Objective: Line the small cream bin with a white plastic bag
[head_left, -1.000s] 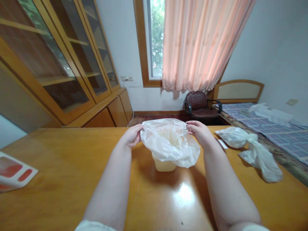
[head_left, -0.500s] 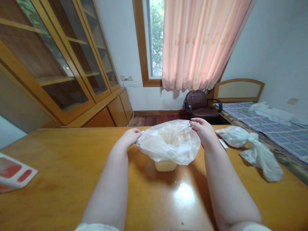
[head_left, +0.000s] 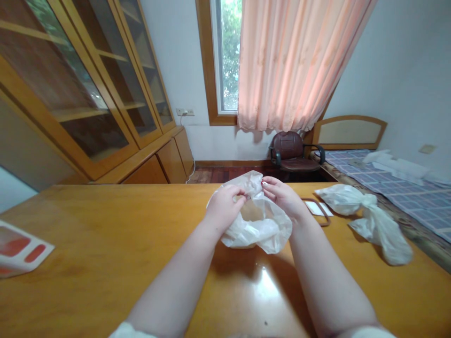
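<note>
A thin translucent plastic bag [head_left: 259, 230] sits bunched on the wooden table [head_left: 88, 244] straight in front of me. My left hand [head_left: 225, 206] pinches the bag's top edge on the left. My right hand [head_left: 282, 195] pinches the same edge on the right. The two hands are close together, fingertips almost meeting above the bag. The pale container seen inside the bag is now hidden by the gathered plastic.
A second, knotted plastic bag [head_left: 366, 216] lies on the table to the right, with a small white card [head_left: 315, 208] near it. A red-and-white tray [head_left: 17, 249] lies at the left edge. Beyond the table stand a cabinet [head_left: 88, 94], a chair [head_left: 292, 155] and a bed [head_left: 398, 183].
My hands moved inward from the bag's wide-open mouth and drew its rim together. The bag closed over the pale container, which dropped out of sight.
</note>
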{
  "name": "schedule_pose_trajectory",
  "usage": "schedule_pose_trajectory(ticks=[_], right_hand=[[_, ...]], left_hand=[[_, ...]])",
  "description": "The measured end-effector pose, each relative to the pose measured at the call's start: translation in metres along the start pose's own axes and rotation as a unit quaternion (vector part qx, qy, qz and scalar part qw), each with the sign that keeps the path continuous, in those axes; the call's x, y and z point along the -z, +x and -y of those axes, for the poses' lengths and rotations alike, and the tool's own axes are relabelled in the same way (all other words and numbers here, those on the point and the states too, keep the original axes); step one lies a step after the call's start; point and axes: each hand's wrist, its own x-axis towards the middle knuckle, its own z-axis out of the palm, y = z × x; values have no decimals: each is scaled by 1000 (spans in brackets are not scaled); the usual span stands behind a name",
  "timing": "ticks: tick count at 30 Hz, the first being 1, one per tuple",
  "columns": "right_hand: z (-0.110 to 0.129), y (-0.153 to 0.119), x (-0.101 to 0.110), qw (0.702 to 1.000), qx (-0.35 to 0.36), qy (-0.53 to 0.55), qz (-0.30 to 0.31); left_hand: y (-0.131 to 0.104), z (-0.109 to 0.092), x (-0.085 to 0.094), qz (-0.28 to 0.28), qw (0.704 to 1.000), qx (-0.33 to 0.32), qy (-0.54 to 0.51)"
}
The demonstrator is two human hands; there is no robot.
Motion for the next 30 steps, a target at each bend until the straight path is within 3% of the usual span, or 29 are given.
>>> schedule_pose_trajectory(ticks=[3,7,11,15,18,21,25,27,30], right_hand=[[-2,7,7,997,3,60,-43],[-2,16,35,991,55,34,-119],[-2,21,61,988,63,4,-141],[-6,25,69,979,63,-87,-170],[-10,27,65,976,98,-71,-182],[-8,24,61,983,107,-50,-141],[0,17,59,988,89,-85,-88],[4,15,60,989,79,-70,-109],[7,15,63,985,70,-26,-156]], left_hand=[[2,6,4,0,999,11,36],[4,14,15,3,993,20,118],[5,16,19,41,983,-15,178],[-2,1,23,41,991,-77,101],[-12,-19,25,118,980,-148,55],[-21,-33,20,160,971,-145,102],[-26,-36,19,154,971,-91,161],[-25,-32,27,127,977,-76,153],[-24,-25,45,38,986,-56,151]])
